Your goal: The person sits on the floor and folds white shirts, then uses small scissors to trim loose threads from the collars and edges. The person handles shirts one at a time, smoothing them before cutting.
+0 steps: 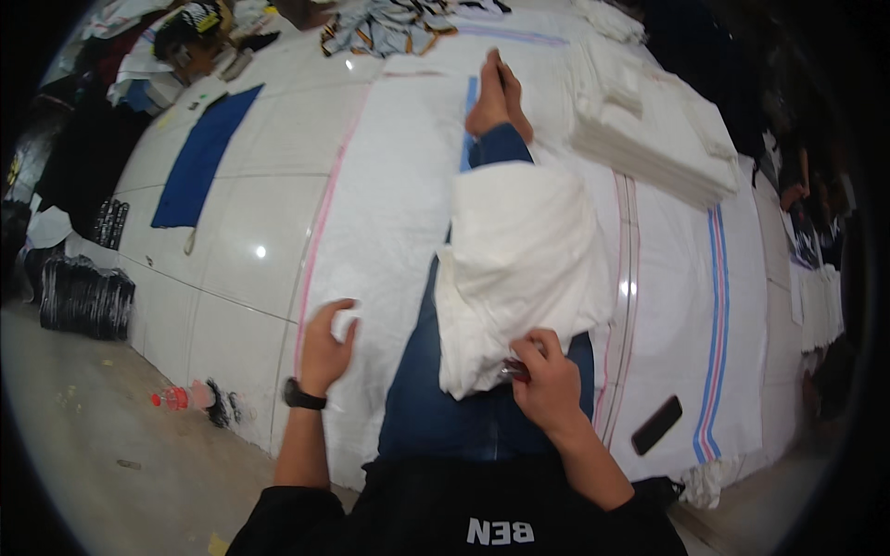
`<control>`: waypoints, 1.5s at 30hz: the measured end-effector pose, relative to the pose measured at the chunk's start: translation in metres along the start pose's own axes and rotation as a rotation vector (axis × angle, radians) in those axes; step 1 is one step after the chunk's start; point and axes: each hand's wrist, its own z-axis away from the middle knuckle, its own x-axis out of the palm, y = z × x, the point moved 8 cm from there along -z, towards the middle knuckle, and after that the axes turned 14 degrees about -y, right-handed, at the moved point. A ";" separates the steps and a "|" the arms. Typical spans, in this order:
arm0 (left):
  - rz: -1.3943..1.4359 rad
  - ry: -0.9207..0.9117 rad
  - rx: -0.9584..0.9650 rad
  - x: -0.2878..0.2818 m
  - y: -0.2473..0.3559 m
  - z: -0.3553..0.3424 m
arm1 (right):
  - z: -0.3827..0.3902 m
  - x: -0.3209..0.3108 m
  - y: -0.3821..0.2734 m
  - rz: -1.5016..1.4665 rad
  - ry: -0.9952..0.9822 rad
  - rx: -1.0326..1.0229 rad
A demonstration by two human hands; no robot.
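Observation:
A white folded cloth (519, 269) lies across my outstretched legs, its near edge rumpled over my jeans. At that near edge, my right hand (547, 380) is closed round a small dark red tool (515, 371), whose exact kind is too small and blurred to tell. The fingers of this hand touch or nearly touch the cloth. Off to the left of my legs, my left hand (331, 347) is raised with thumb and fingers apart and nothing in it. A dark watch sits on that wrist.
A tall stack of folded white cloths (649, 130) stands to the right of my feet. A black phone (656, 425) lies at my right. Leftward are a blue cloth (206, 157), a red-capped bottle (181, 398) and a black wrapped bundle (86, 298). White sheeting (380, 204) covers the tiles.

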 end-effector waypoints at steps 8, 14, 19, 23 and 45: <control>0.148 -0.205 0.626 0.067 0.158 -0.070 | 0.003 -0.023 0.046 -0.748 0.104 0.123; 0.337 -0.538 0.366 0.088 0.156 -0.111 | -0.001 -0.026 0.077 -0.749 0.059 0.358; -0.005 0.104 0.477 0.044 0.187 -0.083 | -0.001 -0.052 0.048 -0.194 0.198 0.374; 0.287 -0.080 0.450 0.059 0.189 -0.054 | 0.014 -0.069 0.020 -0.376 0.386 0.140; 0.379 -0.180 0.319 0.083 0.181 -0.056 | -0.002 -0.034 0.033 -0.592 0.262 0.160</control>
